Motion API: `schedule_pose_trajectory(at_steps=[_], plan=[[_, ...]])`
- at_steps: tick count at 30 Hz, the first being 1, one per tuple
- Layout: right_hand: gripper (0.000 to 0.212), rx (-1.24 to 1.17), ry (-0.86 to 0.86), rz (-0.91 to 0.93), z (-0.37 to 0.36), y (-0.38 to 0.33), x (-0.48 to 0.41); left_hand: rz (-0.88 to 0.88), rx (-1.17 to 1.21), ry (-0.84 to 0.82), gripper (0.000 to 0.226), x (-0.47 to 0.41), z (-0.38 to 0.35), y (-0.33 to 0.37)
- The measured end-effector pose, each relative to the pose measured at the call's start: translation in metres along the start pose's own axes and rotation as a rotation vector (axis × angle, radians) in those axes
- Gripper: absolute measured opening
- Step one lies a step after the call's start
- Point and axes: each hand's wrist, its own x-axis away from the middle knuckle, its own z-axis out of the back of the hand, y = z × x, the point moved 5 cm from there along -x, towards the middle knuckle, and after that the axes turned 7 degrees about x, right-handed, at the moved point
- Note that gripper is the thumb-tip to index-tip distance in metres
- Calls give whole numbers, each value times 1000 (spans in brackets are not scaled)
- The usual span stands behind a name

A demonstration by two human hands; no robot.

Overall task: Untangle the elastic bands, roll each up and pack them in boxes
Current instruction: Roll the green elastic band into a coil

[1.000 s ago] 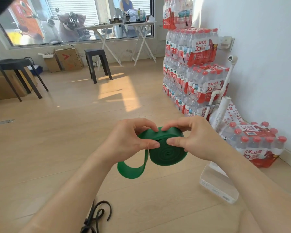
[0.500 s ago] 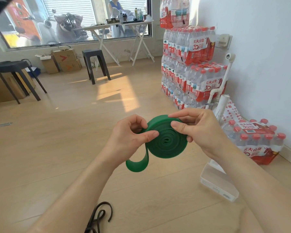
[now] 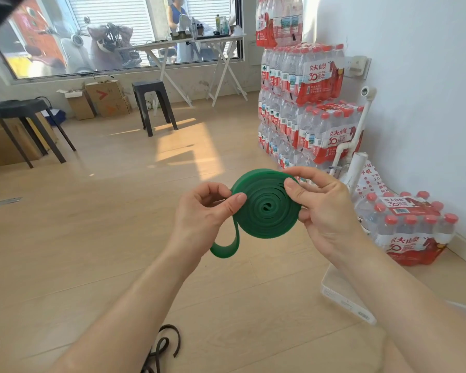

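A green elastic band (image 3: 265, 208) is wound into a flat coil, held in the air in front of me above the wooden floor. My left hand (image 3: 202, 214) pinches the coil's left edge with thumb and fingers. My right hand (image 3: 323, 208) grips its right side, thumb on the face and fingers behind. A short loose loop of the band hangs below the coil at the left. A black elastic band (image 3: 162, 348) lies tangled on the floor near the bottom edge. A white box (image 3: 342, 297) sits on the floor under my right forearm.
Stacked packs of water bottles (image 3: 304, 103) stand against the right wall, with one more pack (image 3: 412, 227) on the floor. Two black stools (image 3: 154, 106) (image 3: 27, 125), cardboard boxes (image 3: 102, 100) and folding tables (image 3: 189, 49) line the far side by the window.
The coil has grown as more band was wound on, and the hanging loop is shorter. Both hands lifted the coil slightly and turned its face toward me.
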Motion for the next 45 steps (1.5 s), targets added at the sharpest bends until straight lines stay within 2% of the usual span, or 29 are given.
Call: schedule_pose_trajectory(at_steps=[6, 11, 12, 14, 17, 21, 25, 31, 36, 39, 41, 45], plan=[[21, -122, 34, -75, -4, 10, -2, 11, -5, 100, 26, -2, -3, -5], [19, -166, 1, -160, -7, 21, 0, 55, -7, 33, 35, 0, -7, -3], [18, -118, -59, -187, -6, 22, -1, 49, -33, 38, 35, 0, -3, 2], [13, 152, -210, -186, 1, 18, -4, 30, -159, 29, 36, -2, 9, 14], [14, 610, -296, -32, 6, 6, -5, -13, -518, -101, 38, -2, 18, 24], [32, 919, -480, 189, -27, 9, 11, -40, -749, -311, 38, 5, 2, 14], [32, 846, -483, 282, -34, 7, 13, -90, -737, -347, 39, 5, 1, 14], [37, 644, -375, 186, -22, 1, 9, -104, -431, -206, 30, 3, 7, 23], [33, 562, -322, 148, -14, -1, 5, -138, -321, -175, 26, 2, 13, 25], [32, 489, -277, 136, -13, -2, 3, -217, -252, -144, 27, 2, 12, 25], [31, 431, -228, 138, -10, -5, 1, -241, -275, -164, 26, 5, 6, 22], [30, 355, -139, 135, 0, -8, -2, -392, -646, -210, 34, 7, -5, 16]])
